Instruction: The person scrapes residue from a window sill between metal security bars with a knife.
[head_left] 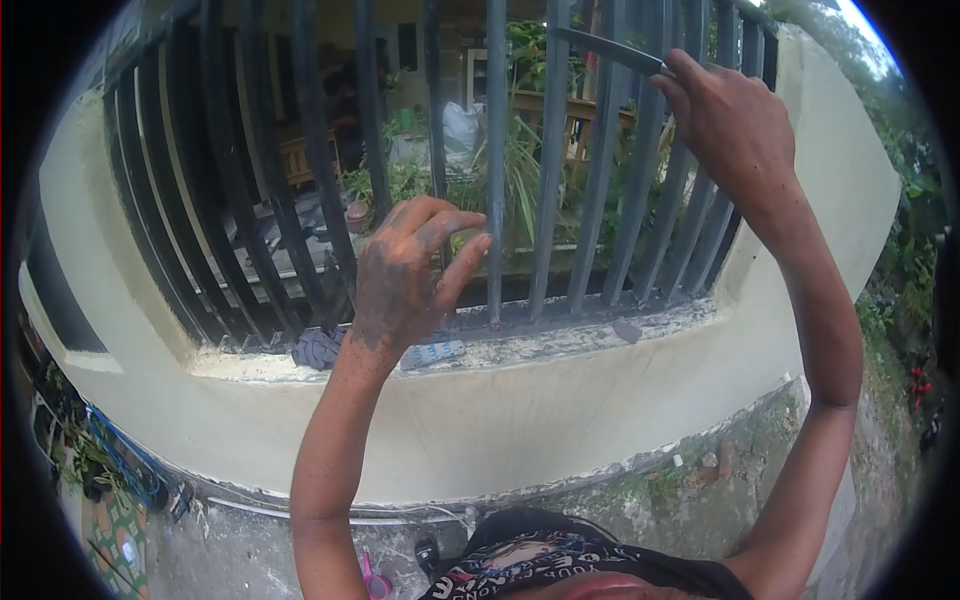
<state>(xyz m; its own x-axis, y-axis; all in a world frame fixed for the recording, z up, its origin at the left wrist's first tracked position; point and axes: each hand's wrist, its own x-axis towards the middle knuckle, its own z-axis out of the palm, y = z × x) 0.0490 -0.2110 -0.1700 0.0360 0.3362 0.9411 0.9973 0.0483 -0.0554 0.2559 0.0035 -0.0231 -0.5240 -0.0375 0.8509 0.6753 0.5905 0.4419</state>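
Observation:
My right hand [735,120] is raised at the upper right, its fingers closed on a knife [615,48]. The dark blade points left across the grey metal bars [553,170] of a fence. Lower down, my left hand [405,265] is beside another upright bar [495,150], smeared with grey over its back and fingers. Its thumb and index finger are apart, with their tips right at that bar and nothing between them. Below on the ledge [540,340] are a crumpled grey cloth [318,348], a blue-and-white packet [432,353] and a small grey flat piece [627,331].
A cream wall [560,420] frames the bars and stands in front of me. Behind the bars are green plants [520,180], a white plastic bag [460,127] and wooden railings [575,115]. A blue hose [125,460] and a pink object [375,580] lie on the ground.

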